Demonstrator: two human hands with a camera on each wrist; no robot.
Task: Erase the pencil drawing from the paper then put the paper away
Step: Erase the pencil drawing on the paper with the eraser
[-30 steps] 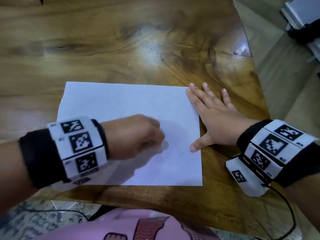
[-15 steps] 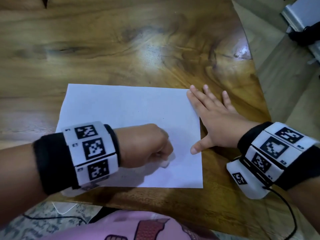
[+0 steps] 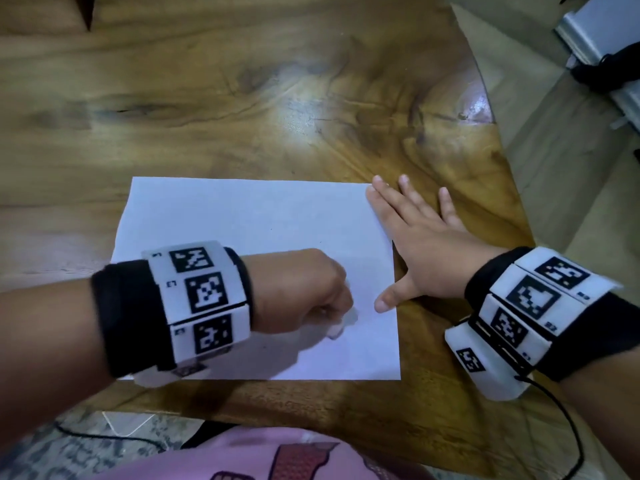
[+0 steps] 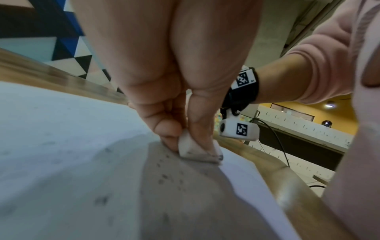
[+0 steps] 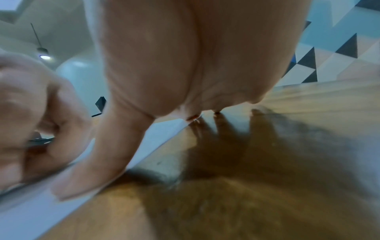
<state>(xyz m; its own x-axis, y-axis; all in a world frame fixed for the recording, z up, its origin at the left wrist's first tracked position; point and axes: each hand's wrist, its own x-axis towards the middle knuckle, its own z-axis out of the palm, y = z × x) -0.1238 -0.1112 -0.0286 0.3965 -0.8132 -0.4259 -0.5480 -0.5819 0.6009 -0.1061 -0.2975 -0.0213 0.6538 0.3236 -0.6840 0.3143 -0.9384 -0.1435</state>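
Your left hand (image 3: 298, 292) is bunched over the sheet of paper (image 3: 249, 220), its fingers (image 4: 164, 129) and thumb pinching a white eraser (image 4: 195, 151) whose lower edge touches the sheet. In the left wrist view the eraser sits at the fingertips, its corners greyed, with dark eraser crumbs (image 4: 164, 177) scattered on the paper just in front of it. The eraser is pressed near the paper's right edge, toward the side nearest you.

Your right hand (image 3: 422, 247) lies flat, fingers (image 3: 388, 199) straight and spread, holding nothing. Its thumb tip and the forefinger side rest on the paper's right edge, while the palm and other fingers lie on the wooden worktop (image 3: 277, 98) beside it. The paper lies flat on the worktop near its front edge, between your two wrists. Any pencil marks left on it are too faint to make out.
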